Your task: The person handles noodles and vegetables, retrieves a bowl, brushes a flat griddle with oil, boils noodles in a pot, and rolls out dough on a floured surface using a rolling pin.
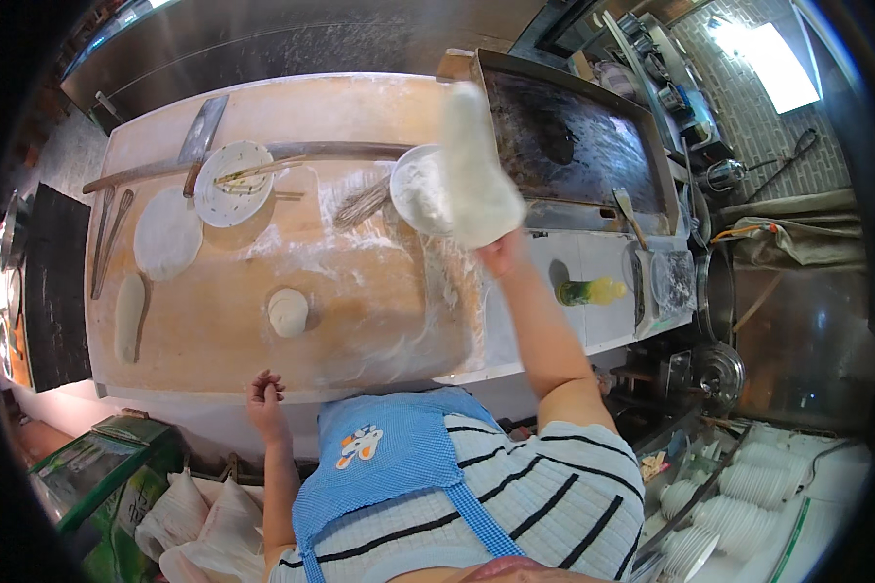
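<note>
My right hand [501,255] holds up a stretched sheet of dough [481,182], blurred, which partly covers a white bowl of flour [423,189]. At the near edge of the floured wooden board [350,291], my left hand [266,388] has loosely bent fingers and holds nothing. Between the hands and the far bowls, a round ball of dough [288,312] rests on the board. To the left lie a flat dough round [168,233] and a long dough piece [129,318]. Chopsticks lie across a white plate [234,184] with green bits on it.
A dark, oily griddle [569,138] stands at the back right. Nearer are a squeeze bottle [592,291] and a brush or scraper [631,218]. A whisk-like brush [363,204] touches the flour bowl; a cleaver [204,129] and tongs [109,240] lie left. Stacked plates [744,510] stand lower right.
</note>
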The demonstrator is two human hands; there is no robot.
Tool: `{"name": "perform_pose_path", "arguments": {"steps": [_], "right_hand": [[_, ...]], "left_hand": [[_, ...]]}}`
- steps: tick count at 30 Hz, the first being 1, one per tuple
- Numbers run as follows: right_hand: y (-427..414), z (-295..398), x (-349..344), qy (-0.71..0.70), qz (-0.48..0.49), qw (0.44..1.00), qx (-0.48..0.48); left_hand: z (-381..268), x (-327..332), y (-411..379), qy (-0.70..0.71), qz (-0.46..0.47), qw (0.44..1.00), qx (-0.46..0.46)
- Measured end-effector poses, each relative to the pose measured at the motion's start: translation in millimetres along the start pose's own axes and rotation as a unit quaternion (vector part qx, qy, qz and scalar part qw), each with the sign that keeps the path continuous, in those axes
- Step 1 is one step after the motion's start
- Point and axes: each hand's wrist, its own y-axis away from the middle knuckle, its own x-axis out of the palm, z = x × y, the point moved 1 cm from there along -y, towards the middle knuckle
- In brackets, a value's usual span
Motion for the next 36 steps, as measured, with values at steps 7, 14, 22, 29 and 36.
{"name": "perform_pose_path", "arguments": {"steps": [7, 14, 22, 29, 36], "right_hand": [[0, 199, -56, 0.466, -0.496, 0.69, -0.248], [-42, 253, -138, 0.815, -0.424, 0.283, -0.278], [-55, 121, -11, 0.813, -0.25, 0.421, -0.315], [75, -42, -39, 0.849, -0.071, 0.517, -0.083], [129, -109, -64, 0.871, -0.014, 0.489, 0.056]], "left_hand": [[16, 74, 58, -0.08, 0.093, 0.992, -0.021], [21, 90, 60, -0.261, 0.134, 0.956, 0.028], [-16, 127, -43, -0.538, -0.058, 0.779, 0.316], [30, 130, -108, -0.669, -0.017, 0.719, 0.187], [-11, 161, -56, -0.645, 0.03, 0.756, 0.108]]}}
